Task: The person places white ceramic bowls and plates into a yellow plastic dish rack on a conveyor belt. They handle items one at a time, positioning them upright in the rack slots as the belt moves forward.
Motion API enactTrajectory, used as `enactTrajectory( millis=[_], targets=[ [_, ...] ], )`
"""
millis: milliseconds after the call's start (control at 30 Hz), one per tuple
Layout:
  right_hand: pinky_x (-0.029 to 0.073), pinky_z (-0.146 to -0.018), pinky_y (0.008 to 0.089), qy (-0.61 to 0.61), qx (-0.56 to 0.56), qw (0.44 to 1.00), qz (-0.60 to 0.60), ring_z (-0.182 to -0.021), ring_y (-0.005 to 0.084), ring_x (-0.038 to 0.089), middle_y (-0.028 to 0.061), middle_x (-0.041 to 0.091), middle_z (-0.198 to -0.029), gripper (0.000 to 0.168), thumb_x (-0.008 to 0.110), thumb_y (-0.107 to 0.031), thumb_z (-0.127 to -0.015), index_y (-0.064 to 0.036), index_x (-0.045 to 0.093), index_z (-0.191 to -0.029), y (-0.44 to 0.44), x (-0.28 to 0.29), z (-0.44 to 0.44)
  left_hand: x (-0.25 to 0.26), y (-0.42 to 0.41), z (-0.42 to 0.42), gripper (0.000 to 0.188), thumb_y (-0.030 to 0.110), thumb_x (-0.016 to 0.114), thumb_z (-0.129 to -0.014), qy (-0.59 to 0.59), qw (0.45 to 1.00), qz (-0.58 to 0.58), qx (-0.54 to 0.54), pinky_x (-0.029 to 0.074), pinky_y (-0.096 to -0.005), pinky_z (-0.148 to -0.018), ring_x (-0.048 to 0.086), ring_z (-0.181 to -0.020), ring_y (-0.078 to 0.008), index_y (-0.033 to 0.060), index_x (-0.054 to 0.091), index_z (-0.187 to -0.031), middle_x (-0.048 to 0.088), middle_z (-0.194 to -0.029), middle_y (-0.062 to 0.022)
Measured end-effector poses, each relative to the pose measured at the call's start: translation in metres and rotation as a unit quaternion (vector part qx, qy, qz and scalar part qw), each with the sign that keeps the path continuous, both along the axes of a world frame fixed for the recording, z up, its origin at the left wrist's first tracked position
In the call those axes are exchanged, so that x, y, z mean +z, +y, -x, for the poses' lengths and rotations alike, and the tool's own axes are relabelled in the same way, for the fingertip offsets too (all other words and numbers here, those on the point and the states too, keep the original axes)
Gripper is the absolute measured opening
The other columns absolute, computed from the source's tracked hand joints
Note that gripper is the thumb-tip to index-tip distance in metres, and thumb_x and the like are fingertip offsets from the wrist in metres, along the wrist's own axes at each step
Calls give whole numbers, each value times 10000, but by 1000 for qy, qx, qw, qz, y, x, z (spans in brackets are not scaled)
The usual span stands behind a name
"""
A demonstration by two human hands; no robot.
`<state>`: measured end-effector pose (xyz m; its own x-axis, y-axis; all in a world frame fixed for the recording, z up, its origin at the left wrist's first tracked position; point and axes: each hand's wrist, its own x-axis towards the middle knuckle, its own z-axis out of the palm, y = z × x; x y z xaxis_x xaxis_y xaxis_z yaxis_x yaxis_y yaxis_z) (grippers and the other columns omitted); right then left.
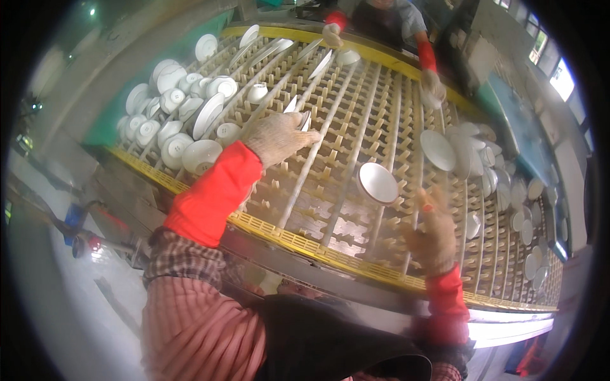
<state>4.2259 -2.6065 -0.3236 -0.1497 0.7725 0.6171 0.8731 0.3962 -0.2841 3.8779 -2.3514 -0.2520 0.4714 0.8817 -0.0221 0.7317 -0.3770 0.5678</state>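
Observation:
My left hand (pixel 281 139), in a beige knit glove with a red cuff, reaches over the pegged conveyor rack (pixel 329 228). Its fingers are closed on the edge of a small white dish (pixel 305 122), partly hidden by the glove. Lower right, my right hand (pixel 431 228), gloved the same way and blurred, is over the pegs with fingers apart and nothing visible in it. Between the hands a white bowl with a dark rim (pixel 378 183) leans on the pegs. A white plate (pixel 437 150) stands above my right hand, and a small white piece (pixel 472 225) lies to its right.
White bowls and plates crowd the left (pixel 177 150) and right (pixel 503 195) of the rack. Yellow edging (pixel 305 243) lines its near side. Across it a co-worker (pixel 381 24) in gloves and red cuffs handles dishes. Green sheeting (pixel 107 121) rises at the left end.

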Motion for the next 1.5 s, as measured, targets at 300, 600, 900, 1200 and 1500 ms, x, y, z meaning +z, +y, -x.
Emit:
enactTrajectory(
  millis=[300,600,900,1200,1500],
  targets=[
    [438,-1415,641,-93,-10,989,117,-1356,435,785,179,841,-1398,444,942,-215,-930,-41,831,-1324,76,-20,49,-11,-89,129,604,626,884,-968,241,926,-252,-145,660,-536,-867,849,-912,-402,31,831,-1062,822,-922,-211],
    [514,-1343,547,14,40,993,114,-1288,366,776,126,837,-1245,293,813,-127,-1017,-108,869,-1304,75,-36,33,-1,-49,151,468,460,803,-1068,-99,978,111,149,681,-457,-784,845,-879,-275,46,889,-1270,875,-1005,-131],
    [594,-723,313,398,-45,862,311,-817,103,731,25,792,-1151,93,780,-62,-1085,14,834,-1079,52,-17,43,-32,-11,148,560,504,782,-1084,-293,922,91,237,634,-386,-627,786,-713,-218,31,859,-1375,851,-995,-108],
    [628,-824,326,297,-132,874,362,-954,125,793,21,845,-1042,322,822,-157,-1088,-60,855,-1393,44,-5,40,-15,-16,147,420,386,801,-1103,-98,973,-88,192,630,-421,-1057,831,-1155,-325,63,843,-1368,881,-1208,-160],
    [656,-1090,470,493,113,802,318,-1277,294,793,147,791,-1432,611,873,-379,-1118,14,720,-1560,53,16,72,-45,18,185,373,269,930,-903,258,931,-226,127,596,-560,-1154,765,-1287,-430,122,864,-1240,803,-1321,-148]
  ],
)
